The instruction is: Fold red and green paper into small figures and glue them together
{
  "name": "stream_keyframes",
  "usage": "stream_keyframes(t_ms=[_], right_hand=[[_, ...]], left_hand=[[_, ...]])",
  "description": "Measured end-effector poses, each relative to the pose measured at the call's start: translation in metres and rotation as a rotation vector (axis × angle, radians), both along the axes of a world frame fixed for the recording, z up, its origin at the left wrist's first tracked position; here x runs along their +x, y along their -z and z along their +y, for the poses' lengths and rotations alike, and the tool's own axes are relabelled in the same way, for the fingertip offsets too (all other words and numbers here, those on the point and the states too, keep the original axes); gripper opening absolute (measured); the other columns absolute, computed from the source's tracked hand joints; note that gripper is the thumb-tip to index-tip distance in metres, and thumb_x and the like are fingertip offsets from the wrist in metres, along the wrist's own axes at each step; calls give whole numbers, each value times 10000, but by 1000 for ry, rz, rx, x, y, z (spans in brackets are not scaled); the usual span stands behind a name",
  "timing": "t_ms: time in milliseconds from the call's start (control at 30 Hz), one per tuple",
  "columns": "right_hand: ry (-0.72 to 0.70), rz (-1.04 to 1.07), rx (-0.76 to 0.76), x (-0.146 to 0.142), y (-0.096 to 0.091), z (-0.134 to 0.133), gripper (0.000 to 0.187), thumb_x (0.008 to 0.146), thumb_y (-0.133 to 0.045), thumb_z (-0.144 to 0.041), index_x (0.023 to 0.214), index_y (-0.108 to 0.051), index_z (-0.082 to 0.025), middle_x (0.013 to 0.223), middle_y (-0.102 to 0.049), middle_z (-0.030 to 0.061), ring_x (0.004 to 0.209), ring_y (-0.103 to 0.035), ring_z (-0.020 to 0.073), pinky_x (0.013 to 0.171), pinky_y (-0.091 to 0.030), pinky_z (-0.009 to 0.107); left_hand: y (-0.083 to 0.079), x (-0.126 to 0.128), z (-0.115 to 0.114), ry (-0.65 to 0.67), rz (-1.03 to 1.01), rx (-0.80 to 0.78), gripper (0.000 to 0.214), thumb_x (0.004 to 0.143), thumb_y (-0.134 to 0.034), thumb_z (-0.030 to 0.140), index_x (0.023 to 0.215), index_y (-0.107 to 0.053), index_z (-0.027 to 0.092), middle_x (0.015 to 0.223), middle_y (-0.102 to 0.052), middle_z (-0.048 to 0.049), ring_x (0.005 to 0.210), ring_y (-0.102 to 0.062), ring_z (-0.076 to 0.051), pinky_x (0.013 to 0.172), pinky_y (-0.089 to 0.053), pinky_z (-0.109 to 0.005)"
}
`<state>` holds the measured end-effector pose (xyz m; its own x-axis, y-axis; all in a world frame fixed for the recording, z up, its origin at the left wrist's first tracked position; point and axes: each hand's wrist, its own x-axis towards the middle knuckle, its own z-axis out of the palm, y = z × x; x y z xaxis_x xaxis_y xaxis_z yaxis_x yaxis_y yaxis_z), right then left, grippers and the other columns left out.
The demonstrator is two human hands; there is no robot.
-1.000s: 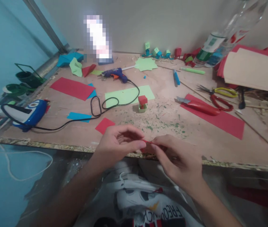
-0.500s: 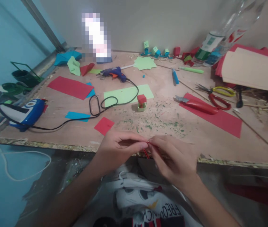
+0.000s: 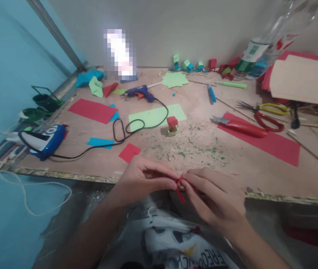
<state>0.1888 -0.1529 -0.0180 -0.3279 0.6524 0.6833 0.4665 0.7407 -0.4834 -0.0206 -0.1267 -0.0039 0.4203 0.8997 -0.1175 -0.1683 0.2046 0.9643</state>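
Note:
My left hand [image 3: 144, 179] and my right hand [image 3: 215, 198] meet at the near edge of the wooden table [image 3: 231, 164]. Both pinch a small folded red paper piece [image 3: 179, 188] between fingertips; a narrow red strip of it hangs down between the hands. Most of the piece is hidden by my fingers. A small red paper square [image 3: 130, 152] lies on the table just beyond my left hand. Further out stands a small red and green paper cube figure [image 3: 172, 125].
A blue glue gun [image 3: 142, 92] with a black cord [image 3: 119, 130] lies mid-table over a green sheet [image 3: 156, 116]. A red utility knife [image 3: 241, 127] rests on a red sheet, with scissors [image 3: 265, 114] behind it. A plastic bottle [image 3: 262, 48] and paper stack [image 3: 304, 80] stand back right.
Both hands have drawn slightly nearer to me and lower at the table edge. The red piece has been worked so a strip now hangs down between my fingers.

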Motion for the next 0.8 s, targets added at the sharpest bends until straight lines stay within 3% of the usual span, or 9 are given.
stream_keyframes(t_ms=[333, 633, 800], right_hand=[[6, -18, 16, -2, 5, 2, 68, 997, -670, -107, 1006, -729, -139, 848, -795, 77, 680, -702, 164, 605, -534, 292], [8, -53, 17, -2, 5, 3, 92, 1016, -681, -169, 982, -757, -128, 859, -794, 88, 693, -697, 175, 610, -520, 302], [-85, 16, -80, 1, 1, 6, 101, 1006, -685, -132, 1001, -779, -97, 856, -772, 103, 712, -702, 161, 628, -547, 271]], left_hand=[[-1, 5, -2, -89, 11, -44, 219, 632, -928, 48, 768, -875, 212, 751, -825, -24, 661, -745, -108, 642, -600, -131], [1, 5, -1, -39, 25, -36, 271, 597, -1029, 269, 715, -812, 158, 737, -767, -49, 710, -717, -152, 665, -600, -222], [1, 3, 0, -19, 21, -69, 253, 590, -1027, 258, 705, -822, 164, 745, -771, -51, 708, -707, -153, 666, -587, -234]])
